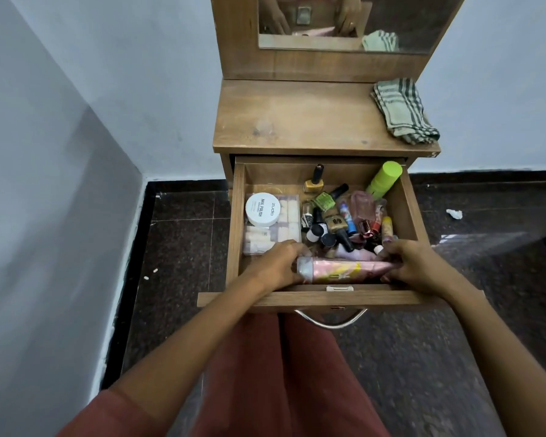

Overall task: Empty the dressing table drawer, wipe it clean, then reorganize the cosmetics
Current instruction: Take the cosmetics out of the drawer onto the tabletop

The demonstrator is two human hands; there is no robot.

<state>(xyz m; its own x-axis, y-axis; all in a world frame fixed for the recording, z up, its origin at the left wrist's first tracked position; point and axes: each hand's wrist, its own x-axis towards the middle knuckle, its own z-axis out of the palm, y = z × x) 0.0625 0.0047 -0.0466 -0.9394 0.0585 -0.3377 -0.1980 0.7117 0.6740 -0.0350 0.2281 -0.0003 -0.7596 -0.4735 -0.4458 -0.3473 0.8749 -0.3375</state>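
The wooden drawer (235,222) of the dressing table stands pulled out, full of cosmetics. A long pink spray can (347,270) lies sideways along the drawer's front wall. My left hand (278,266) grips its capped left end and my right hand (413,263) grips its right end. Behind it sit a clear box (286,228) topped by a white nail polish remover tub (263,209), a heap of several nail polish bottles (328,222), a pink perfume bottle (364,206) and a lime green bottle (386,179). A folded green checked cloth (402,111) lies on the tabletop's right end.
The wooden tabletop (297,118) stretches behind the drawer, under a mirror (416,23). A metal handle (331,320) hangs off the drawer front above my knees. White walls close the left side. The dark stone floor has a crumpled white scrap (454,213) at the right.
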